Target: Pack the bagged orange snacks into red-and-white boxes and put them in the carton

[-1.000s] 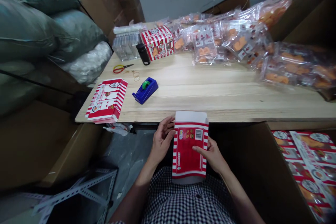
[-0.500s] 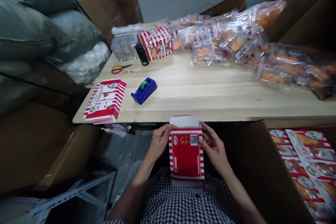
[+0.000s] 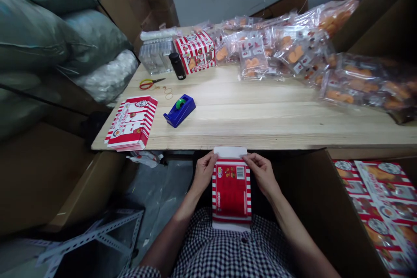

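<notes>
Between my hands is a red and white striped cardboard box [image 3: 231, 191], its printed side with a barcode facing up. A white flap [image 3: 230, 152] sticks out at its far end, by the table edge, and another pale flap shows at the near end over my lap. My left hand [image 3: 204, 173] pinches the upper left corner with thumb and fingers. At the upper right corner my right hand [image 3: 262, 173] grips the box the same way. The underside of the box is hidden.
On the wooden table [image 3: 260, 117] lie a stack of flat striped boxes [image 3: 132, 124], a blue tape dispenser [image 3: 180, 111], scissors [image 3: 150, 83], a black bottle [image 3: 177, 66], an assembled box [image 3: 196, 52] and bagged orange pieces [image 3: 254, 58]. An open carton [image 3: 378, 208] of filled boxes stands at right.
My right hand has moved from the middle of the box to its upper right corner. My left hand has closed on the upper left corner. The box now lies squarer between them.
</notes>
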Action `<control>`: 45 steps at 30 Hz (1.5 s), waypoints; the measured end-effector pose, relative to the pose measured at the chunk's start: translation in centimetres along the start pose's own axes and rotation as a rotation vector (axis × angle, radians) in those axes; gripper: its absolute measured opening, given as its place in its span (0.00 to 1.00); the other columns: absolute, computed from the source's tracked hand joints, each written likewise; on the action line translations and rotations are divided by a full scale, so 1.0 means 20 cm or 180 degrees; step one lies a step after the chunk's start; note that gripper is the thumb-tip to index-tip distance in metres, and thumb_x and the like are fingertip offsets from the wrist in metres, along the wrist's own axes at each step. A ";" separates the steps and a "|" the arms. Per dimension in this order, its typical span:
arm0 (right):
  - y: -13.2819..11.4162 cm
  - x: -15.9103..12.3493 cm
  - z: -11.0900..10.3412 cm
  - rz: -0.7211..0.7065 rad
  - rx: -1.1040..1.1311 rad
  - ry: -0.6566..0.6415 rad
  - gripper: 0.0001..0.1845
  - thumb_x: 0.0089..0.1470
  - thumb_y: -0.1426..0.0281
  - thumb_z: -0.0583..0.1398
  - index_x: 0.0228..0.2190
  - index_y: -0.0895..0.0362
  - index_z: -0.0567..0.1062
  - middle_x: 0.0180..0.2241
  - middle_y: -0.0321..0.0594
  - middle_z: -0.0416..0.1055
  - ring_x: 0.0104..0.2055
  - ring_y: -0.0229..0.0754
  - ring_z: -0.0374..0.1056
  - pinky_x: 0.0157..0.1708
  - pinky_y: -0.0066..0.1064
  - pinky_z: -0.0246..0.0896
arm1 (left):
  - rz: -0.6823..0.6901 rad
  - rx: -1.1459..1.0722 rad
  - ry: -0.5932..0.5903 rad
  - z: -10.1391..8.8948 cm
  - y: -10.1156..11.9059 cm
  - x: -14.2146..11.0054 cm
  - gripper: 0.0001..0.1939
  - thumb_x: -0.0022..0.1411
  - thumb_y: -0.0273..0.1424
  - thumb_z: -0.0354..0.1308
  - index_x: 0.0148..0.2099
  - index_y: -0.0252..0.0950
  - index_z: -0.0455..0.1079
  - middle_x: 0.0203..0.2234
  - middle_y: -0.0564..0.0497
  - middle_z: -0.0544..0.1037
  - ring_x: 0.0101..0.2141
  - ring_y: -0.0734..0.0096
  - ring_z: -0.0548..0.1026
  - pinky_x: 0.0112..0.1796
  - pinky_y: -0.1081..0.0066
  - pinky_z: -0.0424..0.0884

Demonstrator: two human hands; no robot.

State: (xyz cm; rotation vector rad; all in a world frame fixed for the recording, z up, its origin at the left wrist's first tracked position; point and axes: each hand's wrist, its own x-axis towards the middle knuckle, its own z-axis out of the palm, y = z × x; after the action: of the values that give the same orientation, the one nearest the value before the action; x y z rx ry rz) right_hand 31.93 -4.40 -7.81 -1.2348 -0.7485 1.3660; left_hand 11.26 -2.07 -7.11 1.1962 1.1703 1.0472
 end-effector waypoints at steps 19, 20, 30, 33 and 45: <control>-0.14 0.02 0.01 0.0695 0.0830 -0.0556 0.16 0.49 0.66 0.71 0.42 0.51 0.81 0.45 0.40 0.81 0.44 0.48 0.78 0.43 0.37 0.74 | -0.0944 -0.2024 -0.0444 0.00 0.07 0.08 0.16 0.57 0.28 0.65 0.49 0.35 0.77 0.45 0.45 0.82 0.44 0.60 0.81 0.45 0.67 0.74; -0.13 0.02 0.01 0.0623 0.0768 -0.0546 0.13 0.50 0.66 0.70 0.40 0.52 0.81 0.46 0.41 0.81 0.44 0.48 0.78 0.43 0.37 0.74 | -0.0838 -0.1926 -0.0488 -0.01 0.07 0.08 0.14 0.57 0.28 0.65 0.48 0.35 0.78 0.47 0.44 0.81 0.47 0.58 0.79 0.47 0.67 0.73; -0.06 -0.02 -0.14 -0.0178 -0.0382 -0.0782 0.07 0.55 0.64 0.67 0.35 0.53 0.81 0.47 0.45 0.80 0.51 0.50 0.75 0.50 0.40 0.69 | -0.0006 -0.0115 -0.1162 -0.11 0.09 0.04 0.14 0.61 0.32 0.64 0.49 0.39 0.79 0.55 0.43 0.76 0.57 0.54 0.72 0.58 0.56 0.67; -0.13 -0.04 -0.14 -0.0230 -0.0446 -0.1082 0.07 0.55 0.63 0.67 0.34 0.53 0.80 0.48 0.44 0.79 0.55 0.51 0.72 0.55 0.45 0.65 | 0.0133 -0.0036 -0.1271 -0.11 0.15 0.01 0.13 0.61 0.32 0.64 0.49 0.39 0.79 0.54 0.42 0.77 0.56 0.54 0.74 0.57 0.56 0.68; -0.30 -0.06 -0.02 -0.0449 -0.1002 -0.1295 0.03 0.59 0.66 0.63 0.34 0.52 0.78 0.47 0.42 0.79 0.48 0.47 0.75 0.46 0.40 0.70 | 0.0805 0.0660 -0.1172 -0.01 0.21 -0.01 0.14 0.67 0.29 0.56 0.52 0.44 0.77 0.47 0.46 0.81 0.47 0.62 0.79 0.50 0.62 0.72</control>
State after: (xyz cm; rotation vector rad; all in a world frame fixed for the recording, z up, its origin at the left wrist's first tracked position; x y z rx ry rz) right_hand 33.98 -4.53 -2.08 -1.1251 -1.3522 1.4355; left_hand 11.02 -1.89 -2.89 1.6549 0.8675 0.8528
